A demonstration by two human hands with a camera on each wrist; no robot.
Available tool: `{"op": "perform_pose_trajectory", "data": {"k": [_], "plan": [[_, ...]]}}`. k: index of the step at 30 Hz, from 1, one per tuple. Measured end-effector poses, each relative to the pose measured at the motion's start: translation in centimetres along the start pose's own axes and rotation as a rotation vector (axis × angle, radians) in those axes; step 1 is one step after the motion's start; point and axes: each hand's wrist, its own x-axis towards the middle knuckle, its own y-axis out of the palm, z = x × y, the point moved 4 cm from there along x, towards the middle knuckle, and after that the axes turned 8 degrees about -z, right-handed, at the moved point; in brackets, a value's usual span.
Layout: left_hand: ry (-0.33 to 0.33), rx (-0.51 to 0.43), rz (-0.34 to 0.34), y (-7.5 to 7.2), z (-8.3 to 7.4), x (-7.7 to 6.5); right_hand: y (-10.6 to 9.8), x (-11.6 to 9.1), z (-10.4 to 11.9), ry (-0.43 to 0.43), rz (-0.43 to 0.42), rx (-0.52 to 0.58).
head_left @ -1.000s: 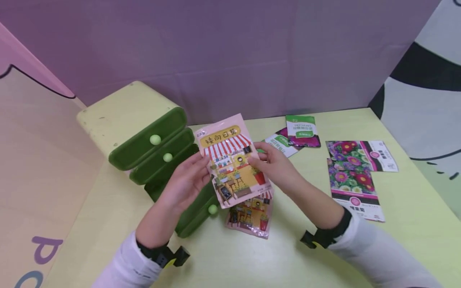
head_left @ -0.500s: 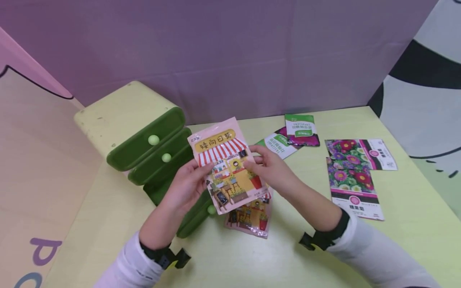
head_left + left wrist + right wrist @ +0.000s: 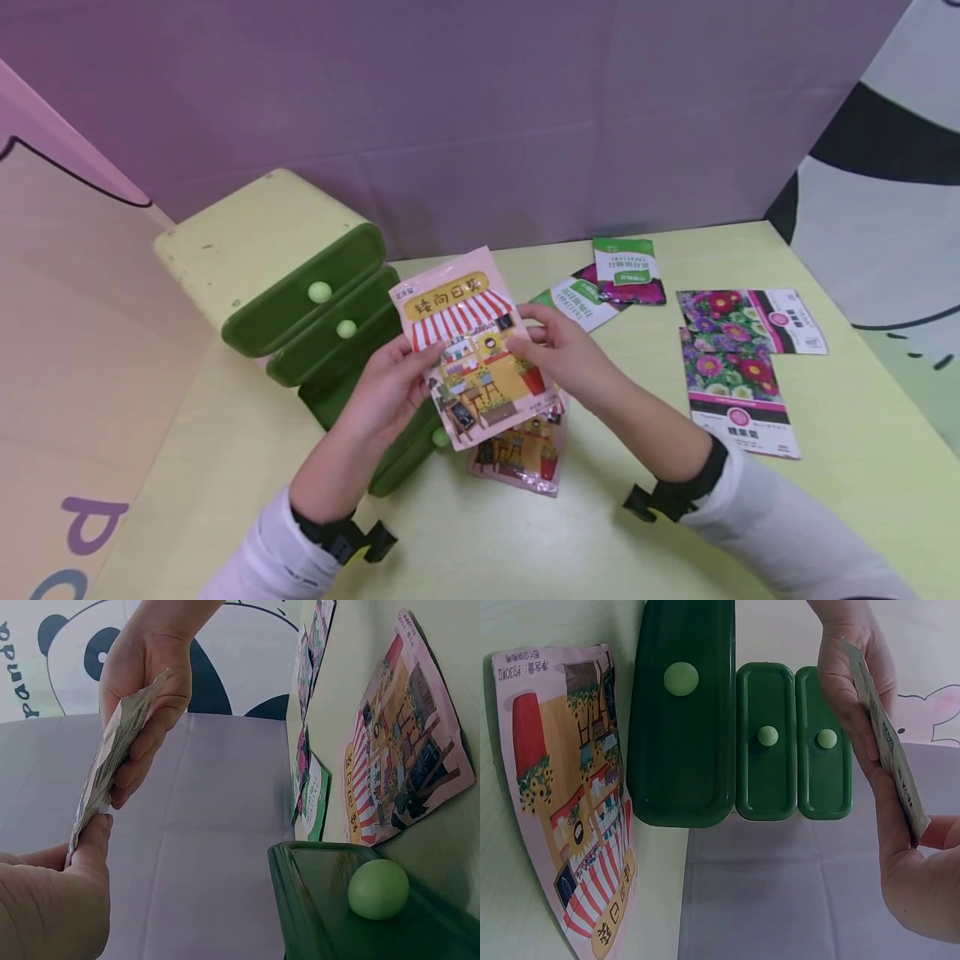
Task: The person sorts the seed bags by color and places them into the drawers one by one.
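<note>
A pink seed packet [image 3: 480,400] with a striped awning and a shop scene is held up in the head view. My left hand [image 3: 382,392] pinches its left edge, thumb on the front. Its right edge is gripped by my right hand [image 3: 566,354], thumb also in front. Both wrist views show the held packet [image 3: 116,757] almost edge-on between the two hands. Beneath it a matching pink seed packet [image 3: 517,467] lies on the table, partly covered in the head view. Left of the hands, a small drawer cabinet [image 3: 262,233] has its bottom drawer [image 3: 682,742] pulled out.
Two green-and-white seed packets [image 3: 630,271] overlap near the table's back edge. Farther right lie two flower-print packets [image 3: 738,375], one touching the other. A purple cloth [image 3: 480,125] stands behind the table [image 3: 525,550]. Light green round knobs [image 3: 320,292] stick out from the drawers.
Both hands have brought the held packet slightly left and down, mostly in the first half second. Since then they are nearly still. The packets on the table and the cabinet stay put.
</note>
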Motion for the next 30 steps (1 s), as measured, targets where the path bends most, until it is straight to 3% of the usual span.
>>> {"op": "perform_pose_trajectory", "data": {"k": [7, 14, 22, 30], "plan": [[0.008, -0.007, -0.017, -0.5, 0.2, 0.0, -0.1, 0.0, -0.3, -0.042, 0.043, 0.027], [0.000, -0.010, -0.075, -2.7, 0.3, -0.5, -1.3, -0.3, -1.2, -0.142, 0.048, -0.007], [-0.009, -0.057, -0.156, -5.5, 0.3, -1.3, -3.3, -1.0, -3.4, -0.054, -0.013, -0.310], [-0.021, -0.097, -0.161, -7.6, 0.8, -2.0, -2.5, -1.7, -6.4, -0.084, 0.011, -0.587]]}}
